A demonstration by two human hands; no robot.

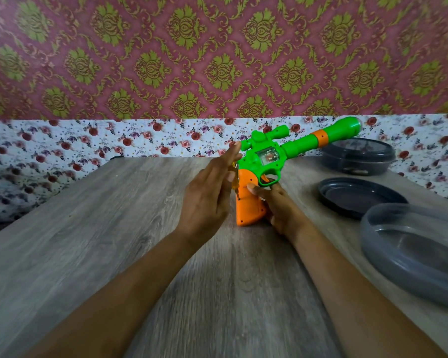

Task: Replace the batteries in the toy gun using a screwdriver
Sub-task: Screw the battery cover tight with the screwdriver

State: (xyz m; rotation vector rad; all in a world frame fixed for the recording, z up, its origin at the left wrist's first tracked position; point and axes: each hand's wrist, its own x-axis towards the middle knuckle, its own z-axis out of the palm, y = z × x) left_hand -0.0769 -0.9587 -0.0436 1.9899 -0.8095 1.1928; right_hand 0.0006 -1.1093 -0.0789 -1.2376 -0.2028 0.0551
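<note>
Toy gun [263, 157] stood on its butt on the worktop [114, 228], both hands at the grip.

L hand [210, 195]: edge-on, opened flat, fingers straight & together pointing up, laid vs the screwdriver [235, 180] just left of the gun's grip; thumb hidden. R hand [278, 206]: wrapped round the grip from the gun's right, thumb on the grip face, a finger up by the trigger guard. Gun: glossy plastic, green body w/ scope, long round barrel slanting up-right, orange band, orange grip, clear side window. Screwdriver: see-thru yellow handle, thin shaft, tip at the grip's left edge. Worktop: matt grey wood-grain. Right of gun: dark round lidded tub [357, 157], dark shallow dish [357, 198], smoky translucent round lid [411, 251].
</note>
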